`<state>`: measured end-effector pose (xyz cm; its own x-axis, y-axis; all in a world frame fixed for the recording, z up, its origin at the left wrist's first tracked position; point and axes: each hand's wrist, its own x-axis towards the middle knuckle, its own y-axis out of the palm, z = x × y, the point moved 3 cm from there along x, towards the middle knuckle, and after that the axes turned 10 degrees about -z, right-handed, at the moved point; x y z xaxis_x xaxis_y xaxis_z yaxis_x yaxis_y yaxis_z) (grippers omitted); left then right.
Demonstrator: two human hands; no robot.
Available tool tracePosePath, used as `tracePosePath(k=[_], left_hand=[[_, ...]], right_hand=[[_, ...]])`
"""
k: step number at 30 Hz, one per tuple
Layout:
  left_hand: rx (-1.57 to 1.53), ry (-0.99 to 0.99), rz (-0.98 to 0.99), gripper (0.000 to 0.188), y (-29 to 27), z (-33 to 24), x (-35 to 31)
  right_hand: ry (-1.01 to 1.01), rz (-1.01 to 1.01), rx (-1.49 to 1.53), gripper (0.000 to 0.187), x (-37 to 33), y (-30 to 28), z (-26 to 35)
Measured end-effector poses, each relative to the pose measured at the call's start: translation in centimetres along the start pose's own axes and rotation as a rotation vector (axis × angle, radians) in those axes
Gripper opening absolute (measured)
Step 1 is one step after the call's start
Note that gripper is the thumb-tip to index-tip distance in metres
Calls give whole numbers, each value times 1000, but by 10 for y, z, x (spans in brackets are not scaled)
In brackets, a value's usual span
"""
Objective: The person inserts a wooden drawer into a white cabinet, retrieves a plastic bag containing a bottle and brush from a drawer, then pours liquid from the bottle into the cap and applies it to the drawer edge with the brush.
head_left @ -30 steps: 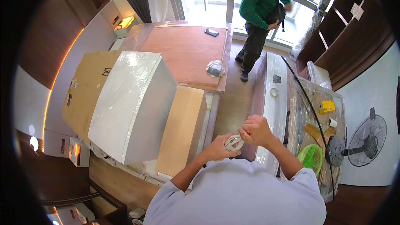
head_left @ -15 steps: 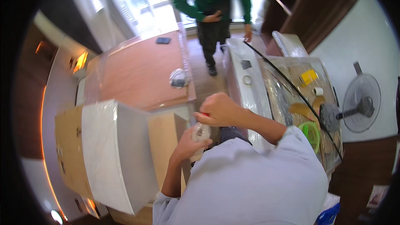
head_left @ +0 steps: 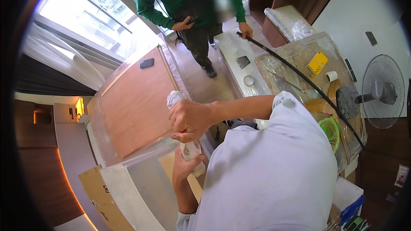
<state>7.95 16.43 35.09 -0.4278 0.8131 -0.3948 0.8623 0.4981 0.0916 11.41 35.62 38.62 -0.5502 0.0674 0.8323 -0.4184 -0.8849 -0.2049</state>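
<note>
My left hand [head_left: 183, 166] is wrapped round a clear plastic bottle [head_left: 191, 149] in front of my chest. Over the bottle's top, my right hand [head_left: 191, 119] is closed, with a bit of a red cap [head_left: 184, 131] showing beneath its fingers. Most of the cap is hidden by that hand. Just beyond my right knuckles, a crumpled bundle of clear wrap [head_left: 174, 97] lies at the edge of the wooden panel [head_left: 135, 98].
A person in a green top [head_left: 188, 0] stands ahead, one hand at a long black strip [head_left: 295, 69] that crosses the wrapped stack on the right. That stack bears a tape roll [head_left: 248, 80], a yellow box [head_left: 317, 63] and a green basket [head_left: 329, 131]. A fan [head_left: 382, 90] stands beyond.
My view has shifted, and the person in green appears larger and nearer. Both my hands sit further left in the picture, still on the bottle and its cap.
</note>
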Motion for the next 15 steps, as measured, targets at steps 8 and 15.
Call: tracePosePath(k=[8,15], left_hand=[[-29,-65,291,35,-3,-27,20],[457,311,-409,63,-27,-38,11]], right_hand=[[62,127,-110,36,21,-12,-1],[443,327,-420,42,34,-9,-9]])
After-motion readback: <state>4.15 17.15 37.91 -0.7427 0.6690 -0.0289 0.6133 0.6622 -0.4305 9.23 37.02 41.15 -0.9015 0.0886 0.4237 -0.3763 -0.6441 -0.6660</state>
